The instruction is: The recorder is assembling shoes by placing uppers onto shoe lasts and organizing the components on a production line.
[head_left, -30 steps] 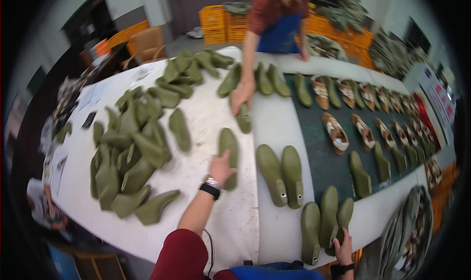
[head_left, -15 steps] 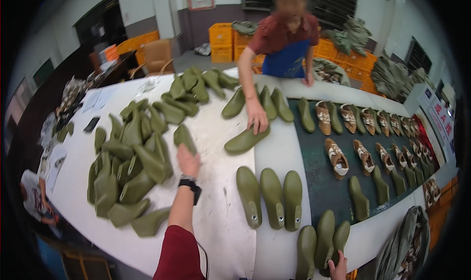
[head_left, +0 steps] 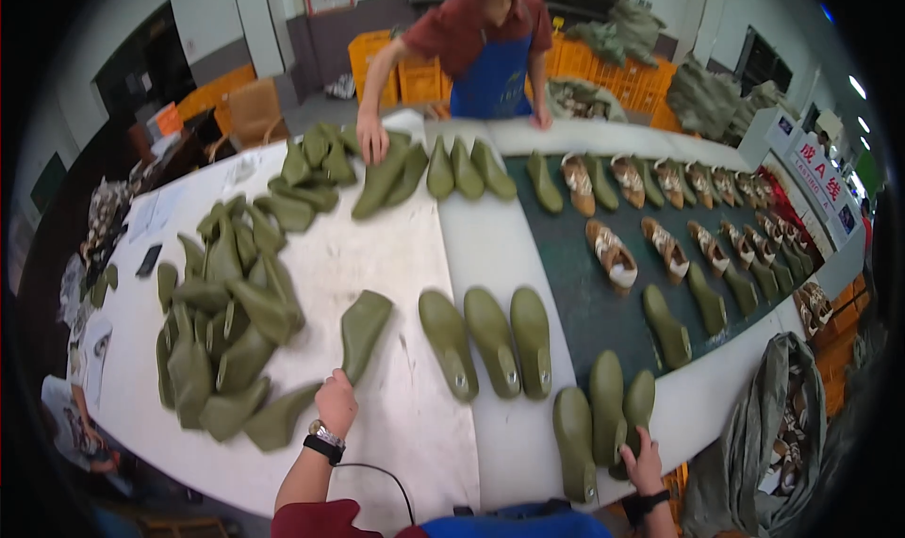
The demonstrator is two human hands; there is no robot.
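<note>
My left hand (head_left: 337,404) is closed around the narrow end of a green shoe last (head_left: 366,331), whose broad end points away from me over the white table. At the near right, my right hand (head_left: 644,464) grips the lower end of another green shoe last (head_left: 639,401), the rightmost of three standing side by side. Three more green lasts (head_left: 485,340) lie in a row between my hands, a little farther off. To the left of my left hand spreads a big heap of green lasts (head_left: 226,302).
Across the table a co-worker's hand (head_left: 373,144) touches a last by the far pile. A dark green belt (head_left: 603,321) on the right carries brown-and-white shoes (head_left: 611,252) and lasts in rows. A grey sack (head_left: 759,425) stands at the right edge. A phone (head_left: 148,261) lies at left.
My left hand has drawn nearer to me and now grips a last by its end. The co-worker's hand has moved left to the far pile. The whole view has shifted.
</note>
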